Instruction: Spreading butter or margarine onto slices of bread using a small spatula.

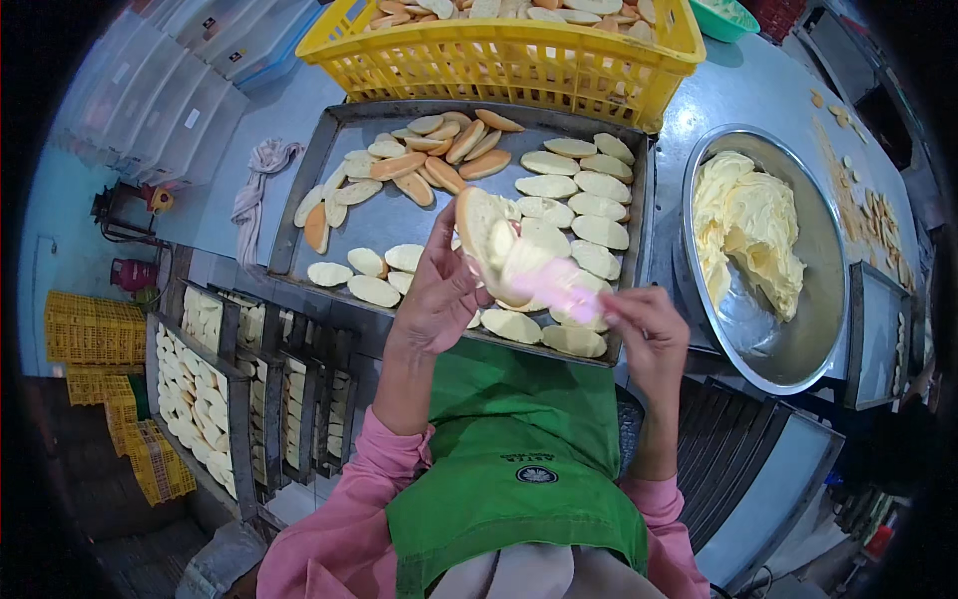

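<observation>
My left hand (441, 288) holds a halved oval bread roll (477, 224), its cut face turned to the right. In my right hand (647, 322) is the end of a pinkish spreading tool (557, 288), blurred, with pale cream on its blade against the cut face. Both hands are over a metal baking tray (299, 217). Cream-topped bread slices (597, 232) lie in rows at its right side and along the near edge. A loose pile of bread halves (441, 150) lies at its far left. To the right, a steel bowl (823, 299) holds pale yellow cream (756, 217).
A yellow plastic crate (501, 52) full of bread stands behind the tray. A twisted cloth (258, 187) lies to the left, near stacked clear plastic boxes (157, 112). Racked trays of bread (198, 397) stand at the lower left. Another tray (876, 329) is beyond the bowl.
</observation>
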### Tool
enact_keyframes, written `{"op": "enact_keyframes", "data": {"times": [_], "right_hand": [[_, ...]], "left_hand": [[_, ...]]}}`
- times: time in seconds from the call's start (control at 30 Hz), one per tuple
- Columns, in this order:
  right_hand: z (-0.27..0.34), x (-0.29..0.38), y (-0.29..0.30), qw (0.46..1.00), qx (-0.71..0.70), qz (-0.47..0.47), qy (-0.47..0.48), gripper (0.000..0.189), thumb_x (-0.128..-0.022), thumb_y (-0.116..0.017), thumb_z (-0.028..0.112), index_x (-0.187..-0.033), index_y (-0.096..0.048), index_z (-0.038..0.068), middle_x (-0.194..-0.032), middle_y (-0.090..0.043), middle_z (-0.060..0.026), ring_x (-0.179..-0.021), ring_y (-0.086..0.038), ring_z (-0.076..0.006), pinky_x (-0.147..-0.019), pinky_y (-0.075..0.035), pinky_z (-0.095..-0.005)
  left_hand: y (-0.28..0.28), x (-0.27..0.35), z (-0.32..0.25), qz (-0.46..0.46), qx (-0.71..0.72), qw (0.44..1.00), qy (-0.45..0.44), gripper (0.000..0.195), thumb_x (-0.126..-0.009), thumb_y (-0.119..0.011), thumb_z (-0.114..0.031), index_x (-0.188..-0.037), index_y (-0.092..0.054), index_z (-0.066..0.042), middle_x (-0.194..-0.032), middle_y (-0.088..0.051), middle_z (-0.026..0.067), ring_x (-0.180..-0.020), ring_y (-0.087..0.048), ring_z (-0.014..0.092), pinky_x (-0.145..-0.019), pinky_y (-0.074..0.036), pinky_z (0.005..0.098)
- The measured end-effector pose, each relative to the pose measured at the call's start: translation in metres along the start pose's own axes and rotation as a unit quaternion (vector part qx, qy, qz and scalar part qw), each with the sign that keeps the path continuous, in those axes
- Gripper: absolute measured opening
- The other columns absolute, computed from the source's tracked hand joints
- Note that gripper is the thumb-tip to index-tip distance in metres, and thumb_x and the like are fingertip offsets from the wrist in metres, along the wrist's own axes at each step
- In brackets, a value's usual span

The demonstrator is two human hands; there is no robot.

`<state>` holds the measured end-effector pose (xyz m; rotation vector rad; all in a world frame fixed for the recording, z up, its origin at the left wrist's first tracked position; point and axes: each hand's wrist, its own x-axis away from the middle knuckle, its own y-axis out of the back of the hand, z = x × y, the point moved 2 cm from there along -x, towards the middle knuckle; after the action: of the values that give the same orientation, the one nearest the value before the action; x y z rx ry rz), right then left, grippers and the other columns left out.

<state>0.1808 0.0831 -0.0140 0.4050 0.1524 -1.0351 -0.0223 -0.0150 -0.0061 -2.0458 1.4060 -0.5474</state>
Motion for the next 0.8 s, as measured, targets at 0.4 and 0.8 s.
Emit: {"op": "enact_keyframes", "data": {"times": [0.4,0.8], "right_hand": [[-0.004,-0.012,-0.023,0.992,0.082,-0.067,0.068,0.019,-0.063,-0.069,-0.001,-0.081,-0.068,0.006,-0.071,-0.06,-0.0046,-0.068,-0.051,-0.0175,-0.061,-0.04,-0.0261],[-0.037,0.008,-0.042,0.947,-0.263,0.006,-0.185,0.017,-0.081,-0.058,0.006,-0.093,-0.061,-0.005,-0.076,-0.058,-0.0068,-0.065,-0.052,-0.0102,-0.055,-0.04,-0.0201]], "left_hand": [[0.006,0.012,0.024,-0.008,0.0,0.99,0.142,0.071,-0.074,-0.066,-0.028,-0.129,-0.024,-0.012,-0.116,-0.048,0.0084,-0.1,-0.055,0.02,-0.078,-0.053,0.0325],[0.046,0.035,0.029,0.018,0.153,0.979,0.135,0.079,-0.077,-0.062,-0.037,-0.135,-0.017,-0.008,-0.128,-0.038,0.0097,-0.109,-0.049,0.022,-0.084,-0.049,0.0327]]}}
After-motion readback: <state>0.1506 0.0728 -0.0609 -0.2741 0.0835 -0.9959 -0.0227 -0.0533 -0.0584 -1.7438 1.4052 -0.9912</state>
